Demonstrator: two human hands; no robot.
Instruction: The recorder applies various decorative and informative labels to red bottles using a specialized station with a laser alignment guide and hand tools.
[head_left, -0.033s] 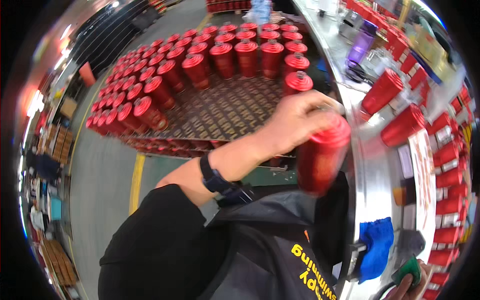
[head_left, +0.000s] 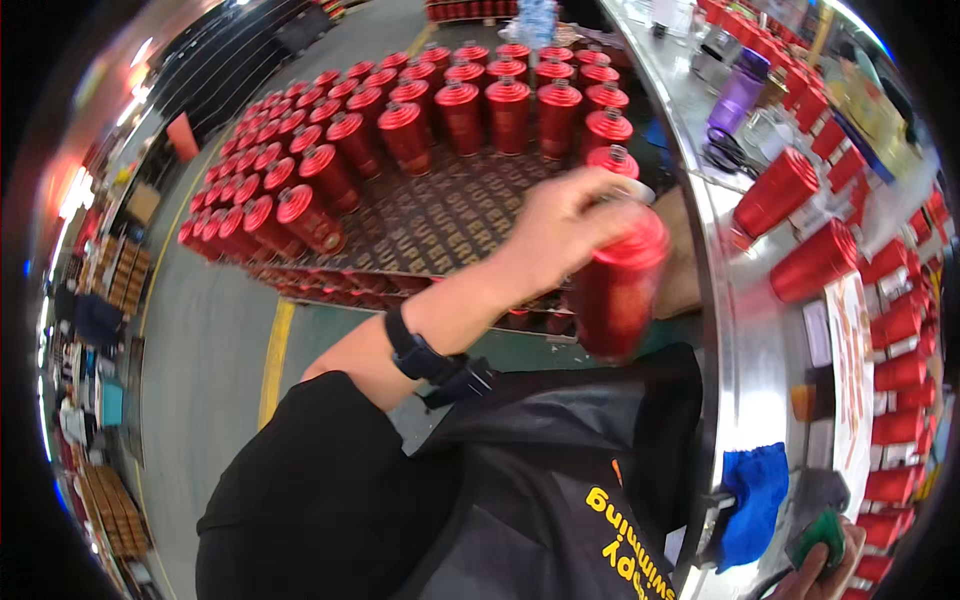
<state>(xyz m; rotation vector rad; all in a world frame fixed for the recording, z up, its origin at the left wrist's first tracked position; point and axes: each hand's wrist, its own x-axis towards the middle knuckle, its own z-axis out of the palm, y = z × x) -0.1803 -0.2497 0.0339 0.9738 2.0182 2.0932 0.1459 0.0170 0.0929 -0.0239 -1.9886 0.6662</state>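
Observation:
My left hand (head_left: 572, 228), with a black watch on its wrist, grips a red tumbler (head_left: 618, 305) by its lid. The tumbler hangs upright in the air between the bench and the stacked tumblers, slightly blurred by motion. At the lower right, my right hand (head_left: 832, 568) is partly cut off by the picture edge, its fingers closed on a green pad (head_left: 822, 535) over the bench. Many lidded red tumblers (head_left: 402, 130) stand in rows on a dark printed sheet (head_left: 440, 215) ahead and to the left of my left hand.
A metal workbench (head_left: 755, 400) runs along my right, its edge close to the held tumbler. On it are a blue cloth (head_left: 752, 505), two more red tumblers (head_left: 815, 262), and a purple bottle (head_left: 738, 95). Rows of red tumblers (head_left: 900, 370) line its far side. A yellow floor line (head_left: 277, 365) crosses the floor.
My left hand has moved the red tumbler to the left, away from the bench edge and toward the rows of tumblers. My right hand keeps its hold on the green pad.

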